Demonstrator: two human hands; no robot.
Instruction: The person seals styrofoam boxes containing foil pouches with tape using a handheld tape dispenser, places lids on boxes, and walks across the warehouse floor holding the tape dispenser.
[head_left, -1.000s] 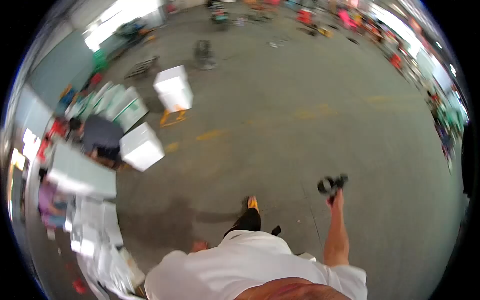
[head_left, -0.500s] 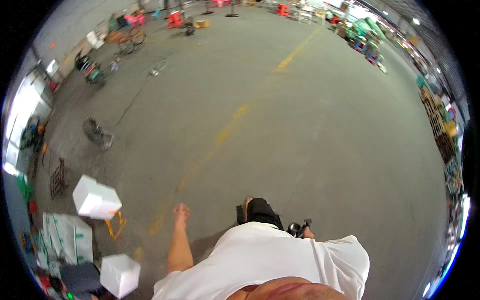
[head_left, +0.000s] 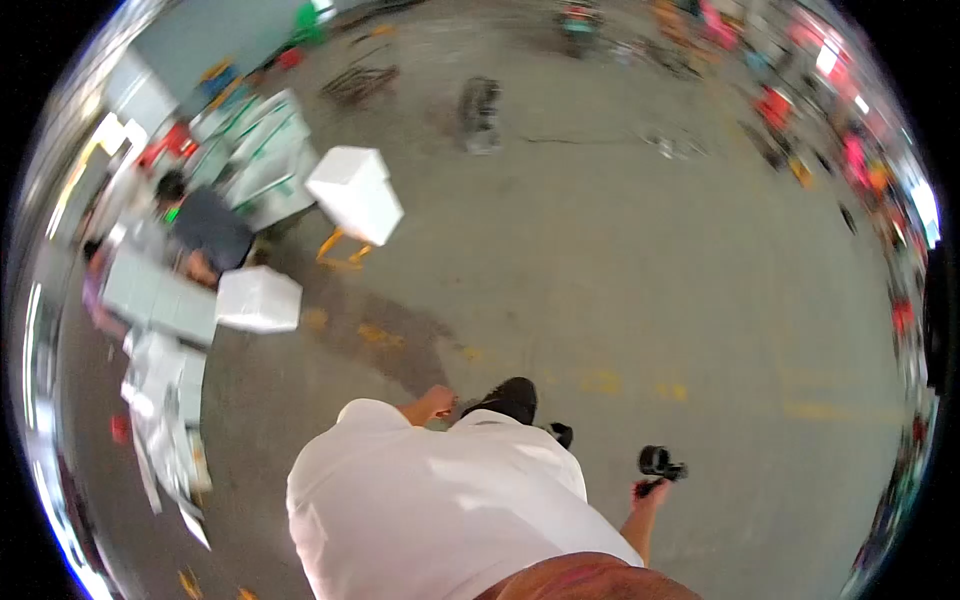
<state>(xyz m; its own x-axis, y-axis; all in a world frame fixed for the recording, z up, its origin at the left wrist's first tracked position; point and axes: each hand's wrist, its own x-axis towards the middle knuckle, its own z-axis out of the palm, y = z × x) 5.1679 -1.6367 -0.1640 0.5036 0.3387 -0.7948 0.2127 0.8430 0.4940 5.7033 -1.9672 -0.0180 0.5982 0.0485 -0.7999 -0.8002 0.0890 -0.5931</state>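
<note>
A person in a white shirt (head_left: 440, 500) is seen from above, standing on a bare grey concrete floor (head_left: 640, 270). Their right hand (head_left: 645, 492), low at the right, is closed around a small black handheld device (head_left: 660, 463) held out over the floor. Their left hand (head_left: 437, 402) hangs by the body, holding nothing; whether its fingers are curled or spread cannot be told. A black shoe (head_left: 510, 398) steps forward between the hands. Ahead and rightward the floor lies wide open. Farther left stand two white foam boxes (head_left: 258, 299), with a crouching co-worker in a dark shirt (head_left: 208, 232) just beyond. Blurred coloured clutter lines the far edges.
</note>
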